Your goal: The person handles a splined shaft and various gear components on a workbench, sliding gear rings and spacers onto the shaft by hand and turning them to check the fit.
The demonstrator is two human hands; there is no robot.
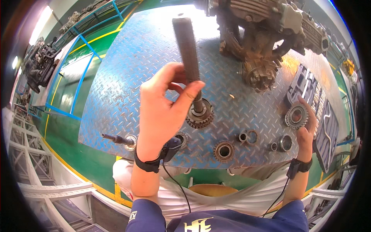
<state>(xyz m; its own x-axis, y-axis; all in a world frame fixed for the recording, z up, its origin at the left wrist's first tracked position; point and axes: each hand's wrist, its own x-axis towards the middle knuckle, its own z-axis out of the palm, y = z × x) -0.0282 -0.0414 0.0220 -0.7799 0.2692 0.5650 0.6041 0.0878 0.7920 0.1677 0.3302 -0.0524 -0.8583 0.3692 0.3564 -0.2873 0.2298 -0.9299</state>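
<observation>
While the left hand point(164, 106) pinches a dark shaft point(187, 48), the right hand point(305, 139) holds a toothed gear point(290, 118).

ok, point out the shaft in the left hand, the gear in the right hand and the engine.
Shaft point(187, 47): head view, on its upper length.
Gear point(288, 117): head view, ring's left side.
Engine point(259, 33): head view, metal body.

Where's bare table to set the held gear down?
Left of the left hand, beyond the lying shaft; also before the engine, between the held shaft and right hand. Crowded: near edge, with a loose gear and rings; right side, with tool case.
</observation>
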